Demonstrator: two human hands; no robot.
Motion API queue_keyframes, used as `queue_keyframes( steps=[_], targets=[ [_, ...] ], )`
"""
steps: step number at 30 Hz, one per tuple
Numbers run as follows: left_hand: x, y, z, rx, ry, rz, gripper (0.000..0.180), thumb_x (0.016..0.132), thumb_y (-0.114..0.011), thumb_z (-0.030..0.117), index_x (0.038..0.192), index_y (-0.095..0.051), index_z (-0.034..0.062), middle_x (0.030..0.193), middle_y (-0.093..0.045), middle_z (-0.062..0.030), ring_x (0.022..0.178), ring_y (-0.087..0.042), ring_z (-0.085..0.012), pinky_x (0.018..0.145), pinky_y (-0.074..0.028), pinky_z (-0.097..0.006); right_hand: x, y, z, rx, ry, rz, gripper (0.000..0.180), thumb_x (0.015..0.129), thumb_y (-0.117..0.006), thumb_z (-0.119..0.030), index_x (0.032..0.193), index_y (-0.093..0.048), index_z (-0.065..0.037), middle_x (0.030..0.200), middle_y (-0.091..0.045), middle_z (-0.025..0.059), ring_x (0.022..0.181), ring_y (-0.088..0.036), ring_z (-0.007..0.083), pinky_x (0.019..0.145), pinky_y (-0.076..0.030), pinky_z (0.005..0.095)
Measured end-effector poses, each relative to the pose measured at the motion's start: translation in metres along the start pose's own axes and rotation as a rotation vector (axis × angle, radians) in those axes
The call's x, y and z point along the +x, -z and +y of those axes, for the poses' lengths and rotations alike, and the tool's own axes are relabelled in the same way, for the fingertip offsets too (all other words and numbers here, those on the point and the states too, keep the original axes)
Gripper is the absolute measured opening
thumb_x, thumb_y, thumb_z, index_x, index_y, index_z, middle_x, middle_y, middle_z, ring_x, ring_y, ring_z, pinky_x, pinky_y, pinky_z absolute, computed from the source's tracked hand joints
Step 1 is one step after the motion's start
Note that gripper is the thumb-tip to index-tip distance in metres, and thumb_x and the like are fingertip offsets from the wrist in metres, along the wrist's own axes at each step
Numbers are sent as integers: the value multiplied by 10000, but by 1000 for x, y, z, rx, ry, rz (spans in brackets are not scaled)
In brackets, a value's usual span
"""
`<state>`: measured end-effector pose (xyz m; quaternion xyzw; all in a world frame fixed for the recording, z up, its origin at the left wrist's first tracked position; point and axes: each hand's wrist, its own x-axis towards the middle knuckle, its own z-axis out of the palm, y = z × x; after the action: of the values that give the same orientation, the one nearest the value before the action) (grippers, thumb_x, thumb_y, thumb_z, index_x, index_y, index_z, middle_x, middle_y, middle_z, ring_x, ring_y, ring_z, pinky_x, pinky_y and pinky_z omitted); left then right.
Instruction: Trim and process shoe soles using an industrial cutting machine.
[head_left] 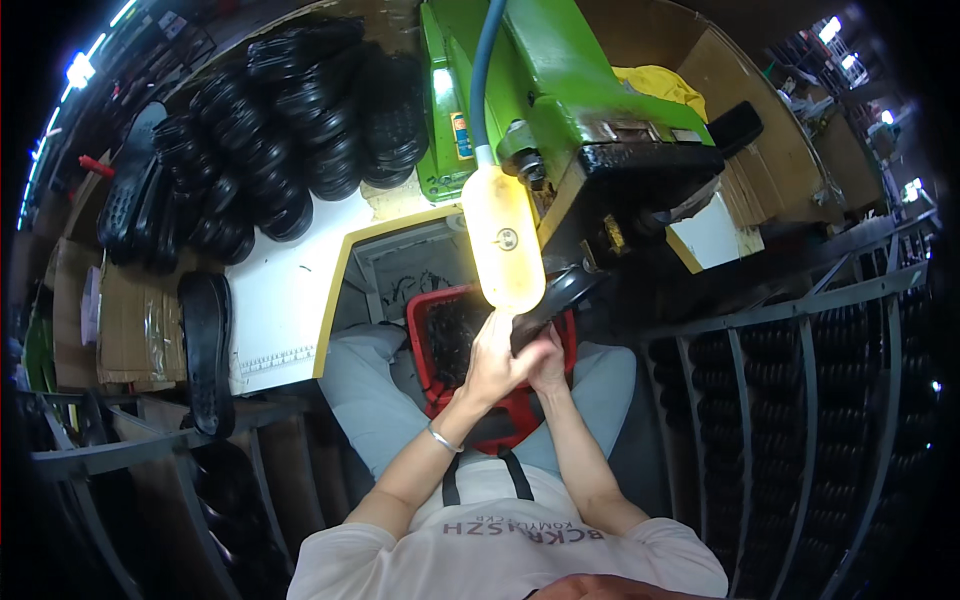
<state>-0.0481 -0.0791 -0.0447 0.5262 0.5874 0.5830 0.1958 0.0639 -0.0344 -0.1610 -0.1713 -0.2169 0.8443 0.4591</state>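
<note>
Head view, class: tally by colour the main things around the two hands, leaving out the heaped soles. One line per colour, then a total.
Black rubber shoe sole held in the left hand and right hand: 1
Red plastic basket: 1
Green metal machine: 1
Yellow oval lamp: 1
Total: 4

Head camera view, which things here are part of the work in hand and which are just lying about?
In use:
- black shoe sole, gripped by left hand and right hand
- green machine
- lamp
- red basket on the lap

Lying about:
- stacked black soles
- single sole
- yellow cloth
- rack of soles
</note>
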Motion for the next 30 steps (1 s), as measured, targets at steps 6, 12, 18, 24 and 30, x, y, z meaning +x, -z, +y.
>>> queue_keyframes(
  steps=[6,12,18,24,30],
  targets=[
    [10,17,-8,269,-117,-36,209,704,-664,-25,904,-613,7,824,-610,-146,765,-614,-329,700,-495,-383,12,6,-28,-83,161,-52,748,786,-650,-118,1451,-311,-78,1409,-426,76,1322,-385,218,1107,-291,398],
    [23,64,18,607,-212,-170,298,689,-716,-13,972,-639,37,828,-647,-132,750,-636,-319,714,-501,-390,18,-87,-113,-818,566,-277,688,798,-772,-247,1345,-445,12,1315,-480,139,1221,-493,273,1017,-408,367],
    [42,80,45,658,-319,-77,364,675,-809,191,971,-669,31,748,-603,-82,659,-573,-253,631,-463,-358,30,-91,-112,-793,561,-142,561,795,-770,-108,1266,-508,49,1147,-585,117,1044,-588,179,880,-487,281],
    [52,99,57,656,-362,-36,289,635,-855,160,835,-690,31,744,-653,-79,628,-592,-234,586,-473,-331,31,-98,-98,-682,512,-119,600,795,-754,-28,1298,-447,85,1149,-598,126,1030,-588,166,897,-486,288],
    [43,109,26,530,-314,0,296,636,-811,123,894,-692,37,716,-614,-79,627,-562,-237,588,-449,-345,32,-106,-82,-653,495,-124,615,753,-777,9,1259,-433,64,1166,-586,144,1059,-591,197,920,-492,324]
  ],
)
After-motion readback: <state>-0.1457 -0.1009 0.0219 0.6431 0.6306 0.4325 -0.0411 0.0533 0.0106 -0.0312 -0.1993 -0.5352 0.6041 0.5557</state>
